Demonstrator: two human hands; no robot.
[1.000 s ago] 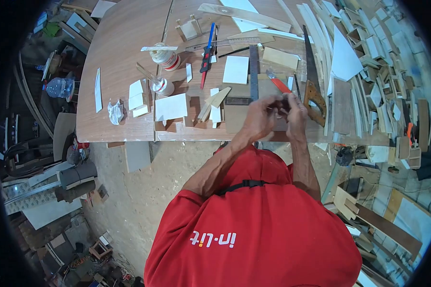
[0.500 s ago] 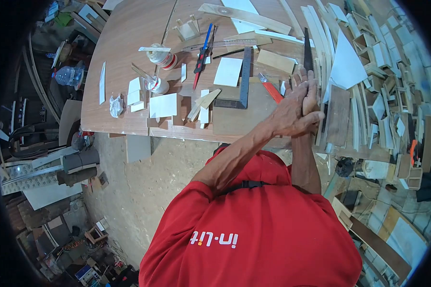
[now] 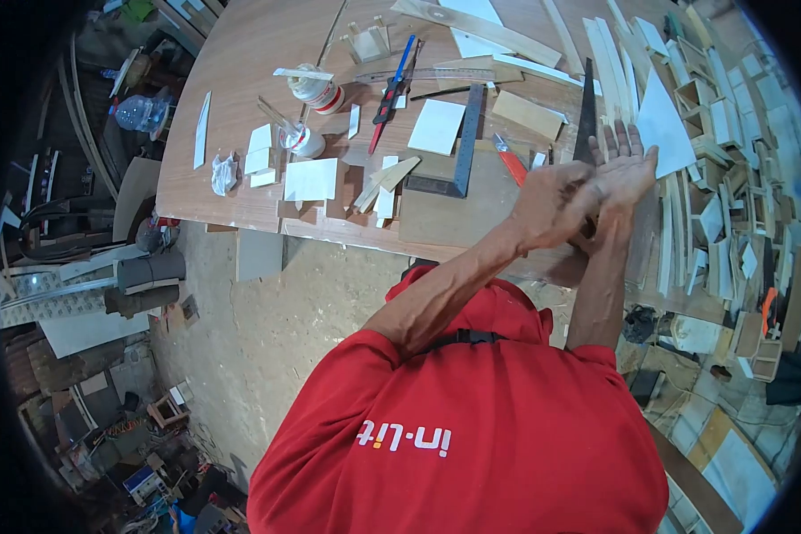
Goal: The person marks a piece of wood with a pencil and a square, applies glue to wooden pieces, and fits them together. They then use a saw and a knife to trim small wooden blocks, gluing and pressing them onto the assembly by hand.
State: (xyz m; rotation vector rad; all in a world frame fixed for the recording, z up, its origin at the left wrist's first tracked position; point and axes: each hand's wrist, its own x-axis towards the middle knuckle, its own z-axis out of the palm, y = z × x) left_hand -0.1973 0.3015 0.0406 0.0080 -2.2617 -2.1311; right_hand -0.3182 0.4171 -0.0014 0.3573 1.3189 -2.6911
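Note:
My left hand [image 3: 556, 203] has its fingers bent and pressed against the heel of my right hand [image 3: 626, 167]; whatever those fingers hold, if anything, is hidden. Palm up, my right hand spreads its fingers over thin wood strips and holds nothing. Just left of both hands lies a red utility knife [image 3: 510, 165]. A dark tapered blade [image 3: 586, 116] reaches up beyond them. Beside the right fingers is a white triangular panel [image 3: 667, 133]. A metal try square [image 3: 465, 165] rests on a brown board [image 3: 436, 214], next to a white rectangular piece [image 3: 436, 125].
Two white glue containers [image 3: 320, 93] with sticks stand on the tabletop [image 3: 240, 80]. A clear ruler [image 3: 445, 75] and a blue-and-red cutter [image 3: 387, 102] lie beyond the square. Stacked wood offcuts [image 3: 730, 133] crowd the right side. Scrap fills the floor at left.
My hands were laid one over the other; my right hand has turned palm up and moved right, its fingers spread. My left hand has curled in against it. The view has shifted slightly.

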